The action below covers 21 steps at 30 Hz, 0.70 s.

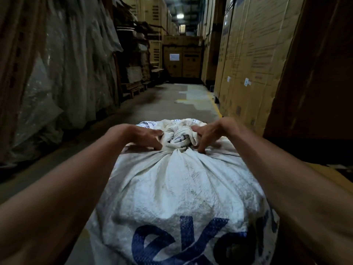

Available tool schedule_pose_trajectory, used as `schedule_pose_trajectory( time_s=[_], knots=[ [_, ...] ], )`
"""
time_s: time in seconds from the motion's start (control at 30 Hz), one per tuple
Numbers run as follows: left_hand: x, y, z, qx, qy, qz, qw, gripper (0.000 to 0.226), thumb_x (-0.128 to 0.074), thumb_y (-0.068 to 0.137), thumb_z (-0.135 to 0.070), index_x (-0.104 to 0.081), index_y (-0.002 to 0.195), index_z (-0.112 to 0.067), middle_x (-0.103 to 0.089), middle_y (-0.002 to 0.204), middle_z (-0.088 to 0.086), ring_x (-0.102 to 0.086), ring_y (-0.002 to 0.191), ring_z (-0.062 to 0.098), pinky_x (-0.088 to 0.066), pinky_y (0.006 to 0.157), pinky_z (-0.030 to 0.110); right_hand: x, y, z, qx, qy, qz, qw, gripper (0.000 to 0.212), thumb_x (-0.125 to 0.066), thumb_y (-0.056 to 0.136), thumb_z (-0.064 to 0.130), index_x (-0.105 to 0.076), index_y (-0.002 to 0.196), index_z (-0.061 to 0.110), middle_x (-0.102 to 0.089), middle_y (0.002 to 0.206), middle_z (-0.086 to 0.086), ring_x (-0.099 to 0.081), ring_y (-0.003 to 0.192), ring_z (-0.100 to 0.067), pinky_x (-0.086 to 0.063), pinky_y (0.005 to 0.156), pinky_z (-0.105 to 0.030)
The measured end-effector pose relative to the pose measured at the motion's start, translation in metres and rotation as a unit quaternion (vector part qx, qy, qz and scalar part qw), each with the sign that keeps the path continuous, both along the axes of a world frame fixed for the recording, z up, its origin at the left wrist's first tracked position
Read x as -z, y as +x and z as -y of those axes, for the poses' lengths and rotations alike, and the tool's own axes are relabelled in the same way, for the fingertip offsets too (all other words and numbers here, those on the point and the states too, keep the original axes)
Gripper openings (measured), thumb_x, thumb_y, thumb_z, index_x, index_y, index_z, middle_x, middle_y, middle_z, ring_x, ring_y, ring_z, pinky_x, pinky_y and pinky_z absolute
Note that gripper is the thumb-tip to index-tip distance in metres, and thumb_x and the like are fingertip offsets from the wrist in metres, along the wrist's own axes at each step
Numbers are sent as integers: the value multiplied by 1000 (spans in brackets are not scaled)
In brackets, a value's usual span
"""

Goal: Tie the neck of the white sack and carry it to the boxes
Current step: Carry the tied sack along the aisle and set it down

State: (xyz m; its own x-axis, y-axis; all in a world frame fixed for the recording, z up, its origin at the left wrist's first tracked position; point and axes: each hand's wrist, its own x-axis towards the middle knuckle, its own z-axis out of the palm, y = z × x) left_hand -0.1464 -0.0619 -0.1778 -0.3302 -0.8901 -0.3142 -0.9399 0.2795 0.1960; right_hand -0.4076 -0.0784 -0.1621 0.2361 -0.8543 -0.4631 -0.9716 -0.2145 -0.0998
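Head view: white sack (177, 190) with blue lettering lying full between 2 bare forearms in a dim warehouse aisle, its gathered neck (178, 139) knotted at the far end. Left hand (142, 137) gripping the cloth left of the knot, right hand (211, 135) pinching the cloth on its right. Tall cardboard boxes (254, 60) stacked along the right, plastic-wrapped goods (63, 60) on the left, concrete floor (172, 104) ahead.

Dim aisle, ceiling lights (179, 15) glowing far off, deep side shadows, soft blur, wide-angle bending at edges
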Motion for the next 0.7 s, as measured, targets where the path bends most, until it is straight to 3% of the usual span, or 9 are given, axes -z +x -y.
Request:
schedule_pose_trajectory(
  time_s=[0.07,0.13,0.17,0.27,0.33,0.47,0.6,0.7],
  knots=[
    [4,-4,4,-8,12,15,1000,76,-68,93,-23,-31,159,-12,-48,152,11,-52,132,25,-42,106,33,3,10,-5,-4,-46,-25,999,129,-90,57,39,-13,160,24,-42,155,-8,-44,139,-28,-42,116,-44],
    [11,-8,11,-10,-3,19,1000,50,-67,92,-11,-44,136,-4,-65,118,18,-59,89,22,-47,73,30,13,14,-2,-23,-101,-17,995,119,-93,49,42,-27,146,19,-49,148,-8,-52,131,-30,-48,111,-48],
    [13,-9,11,-9,-30,28,999,43,-68,92,-15,-46,128,-3,-65,110,18,-58,83,21,-45,68,29,18,13,-2,-25,-115,-7,993,120,-92,45,46,-29,144,19,-53,143,-10,-55,126,-31,-50,107,-48],
    [23,-12,5,18,-125,72,989,57,-63,87,-42,-49,134,-14,-59,136,14,-60,119,35,-48,96,36,27,5,-5,-7,-108,39,993,104,-88,69,38,-21,148,22,-61,124,-11,-60,110,-32,-52,91,-42],
    [30,-12,2,26,-160,68,984,60,-56,80,-50,-52,131,-20,-58,140,12,-57,126,40,-49,104,43,37,0,-4,-24,-136,35,990,96,-83,77,36,-19,148,24,-59,117,-6,-57,106,-29,-44,89,-37],
    [43,-11,5,27,-179,51,982,63,-59,80,-55,-55,133,-20,-64,137,13,-62,123,37,-53,101,45,59,-2,0,-50,-195,67,977,64,-78,82,38,-26,118,30,-66,110,-10,-63,105,-36,-40,82,-36],
    [47,-19,10,4,-179,17,984,49,-66,96,-43,-58,134,-13,-65,135,20,-61,124,39,-49,96,38,59,1,-3,-57,-201,105,972,79,-78,83,39,-30,145,25,-69,121,-12,-64,112,-34,-42,88,-35],
    [49,-23,11,-13,-173,3,985,44,-67,96,-41,-65,125,-8,-66,131,22,-61,122,39,-47,90,35,54,7,-6,-70,-212,48,973,53,-75,89,38,-57,137,22,-68,134,-9,-63,121,-33,-38,87,-26]
  ],
)
